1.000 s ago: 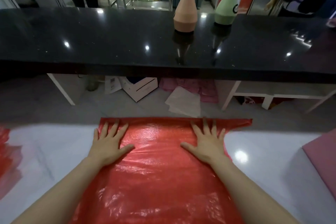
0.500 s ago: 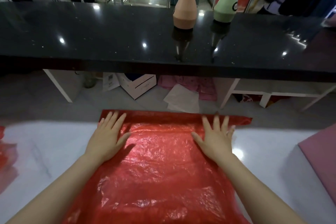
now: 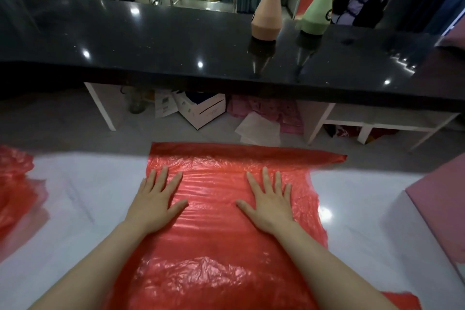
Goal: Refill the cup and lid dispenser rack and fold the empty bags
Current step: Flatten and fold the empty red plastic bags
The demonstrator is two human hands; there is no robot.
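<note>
A red plastic bag (image 3: 214,239) lies spread flat on the white table (image 3: 75,209), its far edge hanging just past the table's far edge with a strip sticking out to the right. My left hand (image 3: 156,201) presses flat on the bag's left part, fingers straight and spread. My right hand (image 3: 270,201) presses flat on the right part the same way. Both palms face down and hold nothing. No cup or lid dispenser rack is in view.
Another crumpled red bag (image 3: 15,189) lies at the table's left edge. A pink sheet (image 3: 440,209) covers the right corner. Beyond a floor gap runs a black counter (image 3: 151,40) with a peach spray bottle (image 3: 266,17) and a green one (image 3: 317,15). Boxes and papers sit underneath.
Both hands slid along the bag, out towards its far corners and then back nearer me and closer together. The bag's middle looks smoother. The view tilted slightly.
</note>
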